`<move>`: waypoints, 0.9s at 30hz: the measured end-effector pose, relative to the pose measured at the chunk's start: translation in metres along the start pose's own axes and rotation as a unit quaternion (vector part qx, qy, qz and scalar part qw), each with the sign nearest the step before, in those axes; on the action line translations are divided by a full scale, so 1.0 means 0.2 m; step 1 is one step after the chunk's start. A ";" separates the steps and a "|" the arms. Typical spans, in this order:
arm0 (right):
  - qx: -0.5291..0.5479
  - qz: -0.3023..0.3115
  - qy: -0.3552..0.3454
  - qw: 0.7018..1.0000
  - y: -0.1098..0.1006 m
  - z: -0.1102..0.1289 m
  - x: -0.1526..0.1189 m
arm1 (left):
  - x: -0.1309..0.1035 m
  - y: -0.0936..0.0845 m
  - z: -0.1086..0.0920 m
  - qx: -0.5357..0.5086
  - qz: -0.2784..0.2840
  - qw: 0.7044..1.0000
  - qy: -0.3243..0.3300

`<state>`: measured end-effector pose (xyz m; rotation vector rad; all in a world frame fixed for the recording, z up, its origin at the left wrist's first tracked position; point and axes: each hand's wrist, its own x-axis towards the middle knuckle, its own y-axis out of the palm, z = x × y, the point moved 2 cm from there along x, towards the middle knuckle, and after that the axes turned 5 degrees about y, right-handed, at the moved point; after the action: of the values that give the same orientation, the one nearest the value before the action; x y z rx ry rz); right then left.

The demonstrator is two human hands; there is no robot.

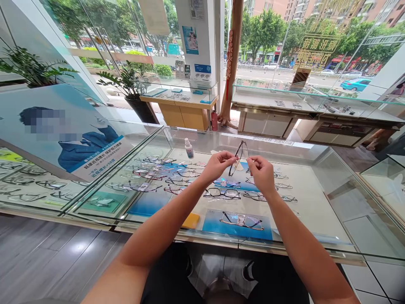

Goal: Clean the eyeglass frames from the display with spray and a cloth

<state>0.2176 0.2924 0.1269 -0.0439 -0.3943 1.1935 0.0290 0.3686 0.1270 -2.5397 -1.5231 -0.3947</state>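
Over the glass display case [303, 236], both hands hold one pair of eyeglasses [241, 145], turned on end so that its thin dark parts form a narrow upside-down V. My left hand [219, 166] pinches one dark side between thumb and fingers. The other side is gripped by my right hand [261, 169], fingers curled in. A small white bottle [189, 148] with a printed label stands on the glass, left of my left hand. Something pale, like a cloth, lies just behind that hand, partly hidden. Under the glass, several rows of eyeglasses [223, 193] show below the hands.
A large poster board [79, 135] stands at the left on the counter. Inside the case, a framed pair [242, 220] rests on a blue card, with a yellow object [190, 221] beside it. Farther off are another glass counter [272, 95], a wooden trunk [232, 63] and a potted plant [134, 88].
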 end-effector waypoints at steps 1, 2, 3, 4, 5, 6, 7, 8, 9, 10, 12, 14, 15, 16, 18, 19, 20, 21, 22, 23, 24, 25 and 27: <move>-0.005 -0.012 0.010 1.000 -0.01 0.00 0.00 | 0.00 0.00 0.00 0.009 -0.003 1.000 0.005; -0.012 -0.025 0.016 0.999 -0.02 0.00 0.00 | 0.00 -0.01 0.00 0.020 -0.005 1.000 0.011; -0.023 -0.041 0.019 0.999 -0.03 0.00 0.01 | 0.00 -0.01 0.00 0.032 -0.008 0.999 0.016; -0.034 -0.059 0.018 0.998 -0.04 0.00 0.01 | 0.00 -0.02 0.00 0.047 -0.009 0.999 0.022; -0.043 -0.077 0.014 0.996 -0.05 0.00 0.02 | 0.01 -0.02 0.00 0.065 -0.009 0.997 0.030; -0.050 -0.093 0.009 0.994 -0.07 -0.01 0.03 | 0.01 -0.02 0.00 0.084 -0.007 0.996 0.037; -0.054 -0.107 0.004 0.993 -0.08 -0.01 0.04 | 0.01 -0.03 -0.01 0.103 -0.004 0.994 0.045; -0.057 -0.120 -0.001 0.991 -0.09 -0.01 0.05 | 0.01 -0.03 -0.01 0.120 -0.003 0.991 0.052; -0.059 -0.132 -0.006 0.990 -0.10 -0.02 0.05 | 0.01 -0.03 -0.01 0.131 -0.001 0.990 0.057; -0.058 -0.140 -0.011 0.988 -0.11 -0.02 0.06 | 0.01 -0.02 -0.01 0.134 0.001 0.989 0.059; -0.053 -0.155 -0.027 0.986 -0.11 -0.01 0.06 | 0.01 -0.02 0.00 0.115 0.003 0.992 0.054; -0.046 -0.166 -0.050 0.984 -0.10 0.00 0.05 | 0.01 -0.01 0.01 0.078 -0.005 0.996 0.044; -0.044 -0.167 -0.060 0.983 -0.09 0.00 0.04 | 0.01 -0.01 0.02 0.060 -0.013 0.997 0.038; -0.044 -0.161 -0.067 0.984 -0.08 0.01 0.03 | 0.01 -0.01 0.03 0.044 -0.020 0.998 0.032; -0.041 -0.122 -0.070 0.989 -0.05 0.01 0.02 | 0.01 0.00 0.03 0.022 -0.027 0.999 0.025; -0.034 -0.094 -0.064 0.993 -0.03 0.00 0.02 | 0.00 0.00 0.03 0.016 -0.024 0.999 0.024; -0.023 -0.066 -0.055 0.996 -0.01 0.00 0.02 | 0.00 0.01 0.03 0.014 -0.015 0.999 0.025; -0.010 -0.042 -0.044 0.998 0.01 -0.01 0.01 | 0.00 0.01 0.03 0.017 -0.004 0.999 0.028; 0.006 -0.023 -0.033 0.999 0.02 -0.03 0.02 | -0.01 0.02 0.03 0.023 0.008 0.999 0.032; 0.021 -0.010 -0.022 0.999 0.03 -0.04 0.02 | -0.01 0.03 0.02 0.030 0.020 0.999 0.036; 0.035 0.000 -0.013 0.999 0.04 -0.05 0.02 | -0.01 0.04 0.02 0.035 0.029 0.998 0.038; 0.046 0.007 -0.006 0.999 0.04 -0.06 0.02 | -0.02 0.05 0.02 0.038 0.035 0.998 0.039; 0.062 0.014 0.005 0.998 0.05 -0.07 0.03 | -0.02 0.06 0.03 0.039 0.038 0.998 0.038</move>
<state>0.2153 0.3036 0.1132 0.0524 -0.3118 1.2425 0.0377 0.3611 0.1196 -2.4841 -1.3840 -0.4068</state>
